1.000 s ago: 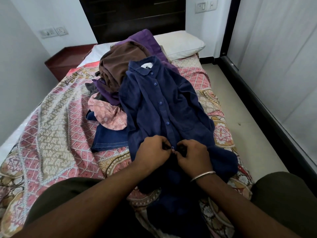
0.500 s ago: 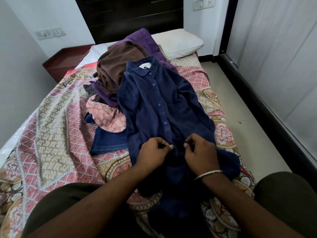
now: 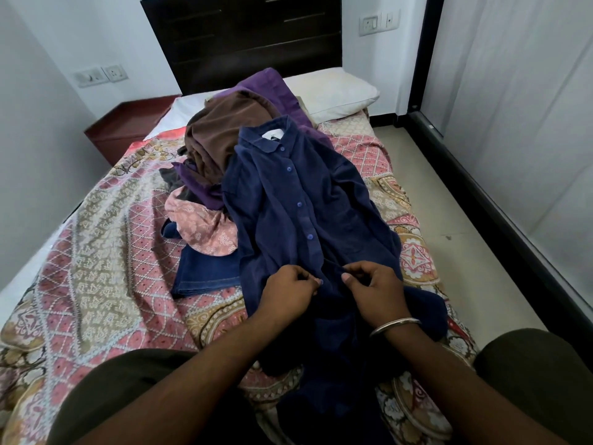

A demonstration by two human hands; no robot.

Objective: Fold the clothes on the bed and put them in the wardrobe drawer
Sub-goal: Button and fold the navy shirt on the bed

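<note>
Buttoning looks to be the step in hand in the single head view: the navy shirt (image 3: 305, 216) lies face up and lengthwise down the bed (image 3: 96, 252), collar toward the headboard, and both hands sit at the lower end of its button placket. The left hand (image 3: 288, 293) is curled, thumb and forefinger pinched on the left edge of the placket; the right hand (image 3: 375, 290), a metal bangle (image 3: 394, 326) on its wrist, is likewise curled with fingertips nipped on the facing edge. The two hands are near each other but apart, a narrow strip of cloth between them. Above them the buttons run closed toward the collar, so I judge the shirt is being fastened before folding and the task is early. The next move likely calls for bringing the two edges together at the next button down, then smoothing the front flat. The shirt's upper part rests partly on the pile of unfolded clothes (image 3: 224, 146), brown and purple pieces near the pillow (image 3: 337, 94), a pink printed one (image 3: 202, 226) and a blue denim piece (image 3: 205, 271) just left of the shirt. The hem falls toward the person's lap, in shadow. No wardrobe drawer is identifiable here.
</note>
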